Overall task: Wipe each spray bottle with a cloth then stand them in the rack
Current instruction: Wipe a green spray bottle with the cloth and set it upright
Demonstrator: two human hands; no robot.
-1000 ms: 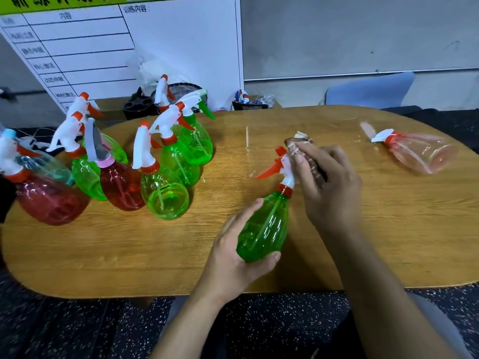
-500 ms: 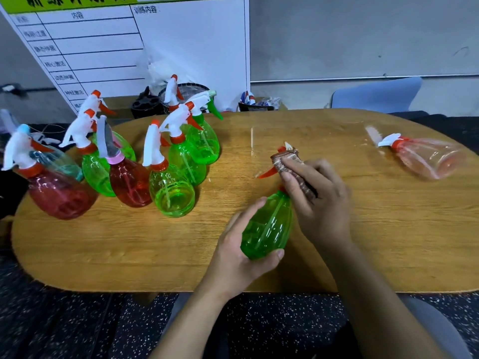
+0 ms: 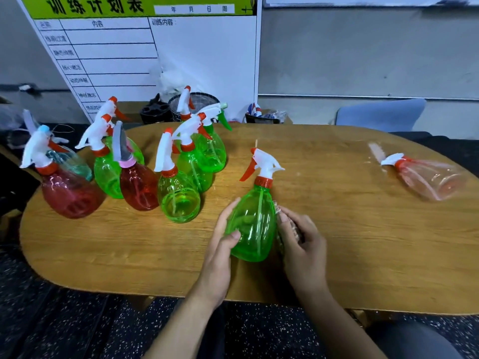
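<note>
A green spray bottle (image 3: 255, 218) with a white head and orange trigger stands nearly upright near the table's front edge. My left hand (image 3: 223, 244) grips its body from the left, thumb across the front. My right hand (image 3: 302, 244) holds a small brownish cloth (image 3: 283, 224) against the bottle's right side; most of the cloth is hidden under the fingers. Several green and red spray bottles (image 3: 178, 198) stand grouped on the left of the table. A pale pink bottle (image 3: 430, 177) lies on its side at the far right.
The oval wooden table (image 3: 350, 229) holds everything. Behind it are a white board with a green header (image 3: 145, 47), a black basket (image 3: 199, 104) with a bottle in it, and a blue chair (image 3: 381, 115). Dark speckled floor lies below.
The green bottle has been tipped up from lying to nearly upright. My right hand with the cloth has slid from the spray head down to the bottle's body. The camera view has shifted closer.
</note>
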